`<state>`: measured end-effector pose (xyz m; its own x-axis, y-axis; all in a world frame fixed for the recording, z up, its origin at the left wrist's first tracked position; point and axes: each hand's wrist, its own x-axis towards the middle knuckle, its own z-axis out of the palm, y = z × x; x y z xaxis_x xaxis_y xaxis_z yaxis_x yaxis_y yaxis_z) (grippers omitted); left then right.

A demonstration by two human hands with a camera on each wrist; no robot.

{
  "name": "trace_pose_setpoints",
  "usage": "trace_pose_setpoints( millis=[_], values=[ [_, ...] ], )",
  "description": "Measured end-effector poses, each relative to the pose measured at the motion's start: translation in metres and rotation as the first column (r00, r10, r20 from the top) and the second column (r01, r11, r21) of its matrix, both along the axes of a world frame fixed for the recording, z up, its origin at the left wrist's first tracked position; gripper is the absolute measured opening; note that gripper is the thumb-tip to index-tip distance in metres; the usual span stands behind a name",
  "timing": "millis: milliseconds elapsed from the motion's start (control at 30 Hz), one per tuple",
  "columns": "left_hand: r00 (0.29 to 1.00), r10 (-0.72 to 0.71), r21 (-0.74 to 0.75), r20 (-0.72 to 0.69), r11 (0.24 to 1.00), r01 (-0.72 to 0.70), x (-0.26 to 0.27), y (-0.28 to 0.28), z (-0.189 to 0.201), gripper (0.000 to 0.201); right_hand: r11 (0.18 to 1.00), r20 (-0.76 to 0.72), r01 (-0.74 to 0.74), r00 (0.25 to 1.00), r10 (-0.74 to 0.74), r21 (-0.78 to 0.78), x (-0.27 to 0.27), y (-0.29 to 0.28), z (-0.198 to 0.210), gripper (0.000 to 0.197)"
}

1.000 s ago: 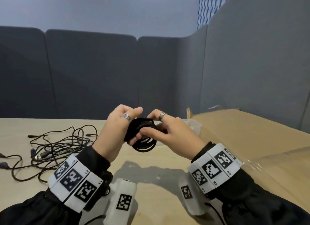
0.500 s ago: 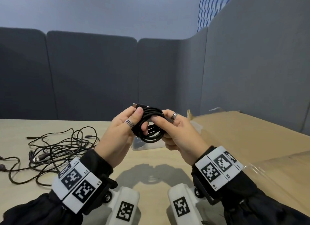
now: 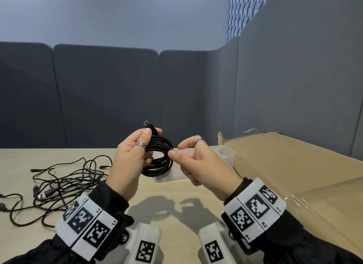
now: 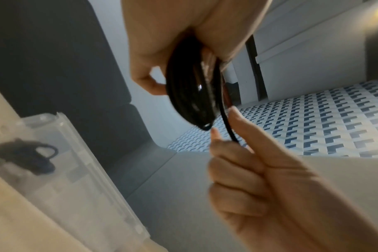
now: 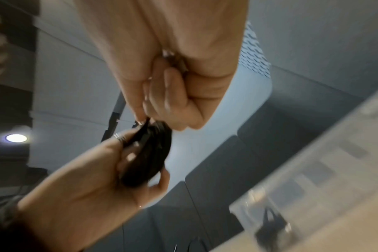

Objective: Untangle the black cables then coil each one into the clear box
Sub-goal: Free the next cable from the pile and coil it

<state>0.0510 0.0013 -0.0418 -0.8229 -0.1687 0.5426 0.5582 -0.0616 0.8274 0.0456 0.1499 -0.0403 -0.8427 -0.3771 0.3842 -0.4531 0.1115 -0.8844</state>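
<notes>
Fingers (image 3: pixel 146 138) grip coiled cable (image 3: pixel 159 157) | beige table (image 3: pixel 59 151) | grey partitions (image 3: pixel 106 96)

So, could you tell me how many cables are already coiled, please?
2. One coil is held by the left hand, the right hand pinching its loose strand; a second coil lies in the box. The box is blurred, so more may be hidden.

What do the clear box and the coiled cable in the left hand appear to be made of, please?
The clear box looks like translucent, slightly frosted plastic: a dark cable shows through its wall. The coiled cable appears matte black, rubbery or braided, too blurred to settle; its plug tip glints like metal.
</notes>
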Motion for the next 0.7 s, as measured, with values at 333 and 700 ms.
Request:
trace_pose_setpoints(
  millis=[333, 700],
  values=[
    [0.971, -0.102, -0.362, 0.217, 0.915, 0.177, 0.005, 0.005, -0.002, 0.027, 0.668, -0.808, 0.655, 0.574, -0.134, 0.354, -0.001, 0.040, 0.022, 0.024],
    [0.967, -0.254, 0.031, 0.026, 0.967, 0.253, 0.015, 0.022, 0.001, 0.025, 0.972, -0.203, 0.227, 0.951, -0.233, -0.054, -0.008, 0.015, 0.010, 0.013]
  ],
)
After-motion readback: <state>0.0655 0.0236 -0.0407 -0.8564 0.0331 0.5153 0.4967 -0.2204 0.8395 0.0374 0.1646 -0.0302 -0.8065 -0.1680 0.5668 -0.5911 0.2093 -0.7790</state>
